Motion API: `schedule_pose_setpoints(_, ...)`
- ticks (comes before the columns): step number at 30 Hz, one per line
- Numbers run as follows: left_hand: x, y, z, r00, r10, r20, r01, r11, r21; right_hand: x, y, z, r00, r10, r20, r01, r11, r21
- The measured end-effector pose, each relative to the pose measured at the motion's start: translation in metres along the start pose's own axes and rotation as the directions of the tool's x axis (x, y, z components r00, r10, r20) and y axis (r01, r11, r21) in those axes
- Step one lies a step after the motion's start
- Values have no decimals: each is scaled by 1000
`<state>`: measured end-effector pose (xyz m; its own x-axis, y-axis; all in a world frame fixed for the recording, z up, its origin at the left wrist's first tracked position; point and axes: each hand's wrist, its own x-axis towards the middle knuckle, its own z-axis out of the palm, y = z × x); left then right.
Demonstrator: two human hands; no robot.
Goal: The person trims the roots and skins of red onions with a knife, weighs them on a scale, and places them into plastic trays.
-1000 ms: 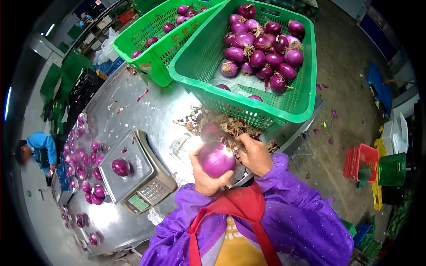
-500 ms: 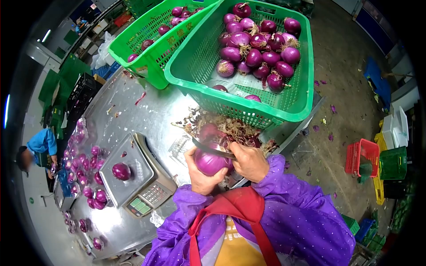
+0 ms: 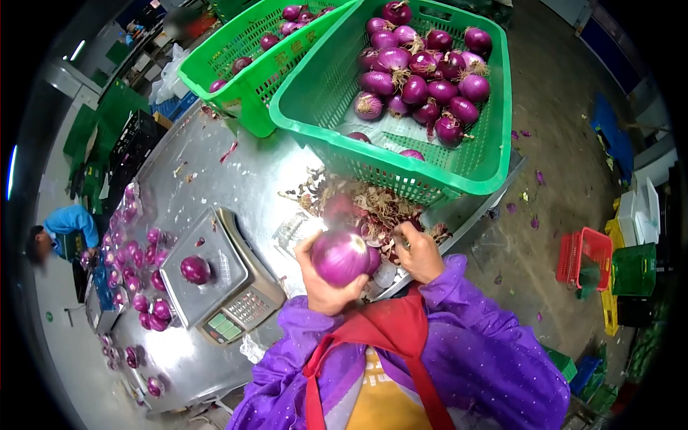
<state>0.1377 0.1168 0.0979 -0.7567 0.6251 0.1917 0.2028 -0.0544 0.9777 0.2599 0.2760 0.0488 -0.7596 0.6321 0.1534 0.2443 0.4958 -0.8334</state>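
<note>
My left hand (image 3: 324, 288) is wrapped round a large purple onion (image 3: 338, 258) in front of my chest. To its right, my right hand (image 3: 421, 255) is closed with the fingers curled in; what it grips is too hidden to make out. Dry onion skins and roots (image 3: 390, 204) lie in a heap just beyond both hands, with a blurred reddish onion (image 3: 340, 209) at the heap's left side. On the scale (image 3: 233, 247), left of my hands, rests a single onion (image 3: 195, 269). A green crate (image 3: 322, 147) beyond the heap holds several onions.
Another green crate (image 3: 251, 107) with onions stands at the back left. Several wrapped onions (image 3: 136, 265) lie on the metal table (image 3: 179, 362) left of the scale. A person in blue (image 3: 72, 223) is at far left. Red basket (image 3: 584, 258) on the floor, right.
My right hand has moved slightly right, away from the onion. The dark blade that lay across the onion's top no longer shows. The onion has turned in my left hand, its pale end now visible.
</note>
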Motion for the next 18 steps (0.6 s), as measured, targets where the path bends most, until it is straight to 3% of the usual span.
schedule_pose_setpoints(1, 2, 0, 3, 1000, -28, -4, 28, 999, -44, 7, -8, -4, 1000, -21, 5, 21, 994, 105)
schedule_pose_setpoints(4, 2, -6, 2, 998, 10, 57, -13, 998, 61, 23, -52, -22, 995, -23, 97, -20, 905, 424)
schedule_pose_setpoints(5, 2, -3, 3, 996, 21, 82, -26, 997, 68, 28, -63, -23, 989, -85, 122, 22, 895, 446)
schedule_pose_setpoints(8, 2, -2, 6, 988, 86, 126, -94, 994, 53, 38, -70, -15, 921, -384, 66, 349, 888, 298)
schedule_pose_setpoints(9, -1, -6, 0, 992, 30, 119, -46, 990, 136, 39, -76, -17, 938, -314, 149, 263, 922, 286)
schedule_pose_setpoints(10, -4, -12, -5, 990, -37, 135, 15, 986, 163, 39, -72, -12, 929, -341, 142, 295, 917, 269)
schedule_pose_setpoints(13, -8, -12, -14, 990, -27, 142, 3, 987, 163, 32, -79, -1, 968, -220, 118, 177, 937, 300)
schedule_pose_setpoints(16, -12, -10, -21, 996, -86, 26, 84, 992, 97, 26, -55, 14, 979, 127, 161, -175, 927, 333)
schedule_pose_setpoints(17, -13, -9, -30, 989, -141, -37, 144, 987, 70, 31, -18, 21, 991, -23, 131, 2, 988, 156)
schedule_pose_setpoints(18, -13, -9, -37, 978, -191, -90, 195, 980, 34, 30, 8, 23, 988, -48, 146, 39, 997, 62)
